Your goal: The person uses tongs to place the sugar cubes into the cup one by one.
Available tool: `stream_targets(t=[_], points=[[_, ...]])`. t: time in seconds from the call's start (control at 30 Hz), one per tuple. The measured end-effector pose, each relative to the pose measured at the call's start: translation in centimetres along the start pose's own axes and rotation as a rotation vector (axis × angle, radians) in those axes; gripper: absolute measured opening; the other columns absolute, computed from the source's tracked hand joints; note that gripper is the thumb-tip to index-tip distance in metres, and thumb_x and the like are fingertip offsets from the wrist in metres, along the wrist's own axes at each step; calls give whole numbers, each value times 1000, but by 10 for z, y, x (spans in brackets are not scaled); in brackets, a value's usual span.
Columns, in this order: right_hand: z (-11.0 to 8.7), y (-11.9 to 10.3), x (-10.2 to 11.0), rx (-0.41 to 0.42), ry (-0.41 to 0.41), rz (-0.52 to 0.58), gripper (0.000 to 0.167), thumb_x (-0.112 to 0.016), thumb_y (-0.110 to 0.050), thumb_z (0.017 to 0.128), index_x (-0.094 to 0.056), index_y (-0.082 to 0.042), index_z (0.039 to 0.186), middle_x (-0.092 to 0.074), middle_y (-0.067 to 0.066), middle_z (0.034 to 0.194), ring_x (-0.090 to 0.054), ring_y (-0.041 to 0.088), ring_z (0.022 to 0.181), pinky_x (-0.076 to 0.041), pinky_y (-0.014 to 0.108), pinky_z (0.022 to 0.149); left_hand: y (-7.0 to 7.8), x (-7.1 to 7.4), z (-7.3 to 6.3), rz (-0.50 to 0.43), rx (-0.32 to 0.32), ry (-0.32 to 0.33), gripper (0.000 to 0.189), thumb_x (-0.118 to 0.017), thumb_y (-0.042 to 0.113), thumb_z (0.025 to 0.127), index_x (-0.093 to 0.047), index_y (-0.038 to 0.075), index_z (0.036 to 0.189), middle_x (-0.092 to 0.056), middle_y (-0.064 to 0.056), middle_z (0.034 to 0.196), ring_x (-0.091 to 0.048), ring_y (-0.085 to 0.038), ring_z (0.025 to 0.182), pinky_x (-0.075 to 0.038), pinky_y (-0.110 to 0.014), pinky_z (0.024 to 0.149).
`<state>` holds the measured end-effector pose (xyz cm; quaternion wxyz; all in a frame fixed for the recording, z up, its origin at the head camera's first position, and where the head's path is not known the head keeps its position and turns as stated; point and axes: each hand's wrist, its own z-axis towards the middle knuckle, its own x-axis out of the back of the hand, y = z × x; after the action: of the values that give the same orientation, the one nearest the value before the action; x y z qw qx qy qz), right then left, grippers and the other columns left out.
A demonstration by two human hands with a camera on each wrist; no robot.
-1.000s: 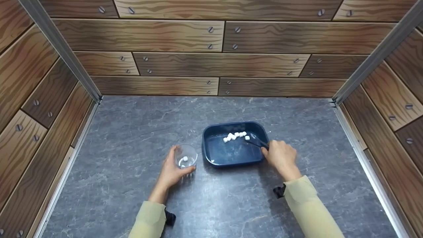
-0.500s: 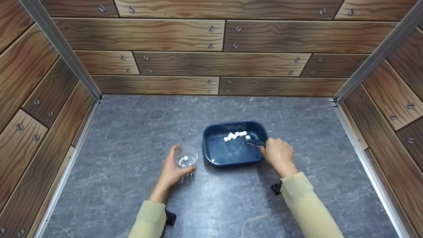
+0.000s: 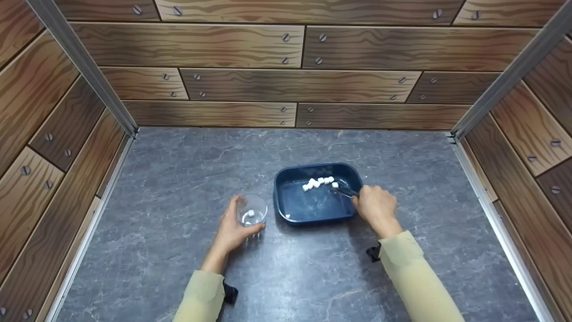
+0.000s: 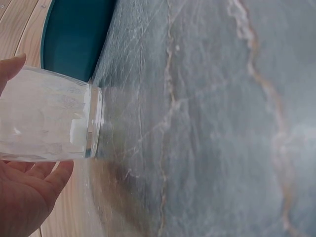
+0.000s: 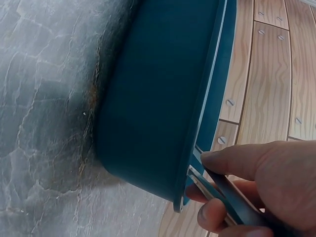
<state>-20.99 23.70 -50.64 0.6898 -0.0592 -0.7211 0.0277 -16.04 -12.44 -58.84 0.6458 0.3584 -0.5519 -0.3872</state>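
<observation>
My left hand grips a clear cup standing on the floor surface, thumb on the near side and fingers round the far side. A couple of small white cubes lie inside the cup. To its right is a dark blue rectangular tub, with several white cubes clustered toward its back. Over the tub's right rim, my right hand holds metal tongs. Their tips reach down inside, close to a single cube at the cluster's right end; contact cannot be made out.
A small white bit lies in the tub's front left corner. Grey marbled surface surrounds the cup and tub. Wood-patterned walls rise at the back and both sides, with metal strips along the corners.
My right hand has shifted slightly left, and the tongs' arms have come closer together. The cubes keep their places in the tub. My left hand still holds the cup in the same spot.
</observation>
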Motion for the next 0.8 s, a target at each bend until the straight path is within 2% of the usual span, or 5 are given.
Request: stream_targets(t=[0.6, 0.8], points=[[0, -1, -4, 15, 14, 8, 33, -67, -29, 90, -69, 4, 86, -67, 26, 82, -63, 45, 70, -50, 56, 54, -1, 0, 0, 4, -14, 2, 99, -94, 28, 61, -41, -2, 139, -52, -25, 136, -47, -40, 126, -35, -50, 107], [-4, -1, -7, 51, 73, 11, 31, -68, -26, 89, -69, 4, 81, -67, 25, 78, -63, 45, 66, -50, 58, 53, 0, 1, -1, 3, 7, -11, 99, -93, 30, 62, -40, -1, 140, -51, -23, 137, -47, -40, 127, -36, -50, 107]])
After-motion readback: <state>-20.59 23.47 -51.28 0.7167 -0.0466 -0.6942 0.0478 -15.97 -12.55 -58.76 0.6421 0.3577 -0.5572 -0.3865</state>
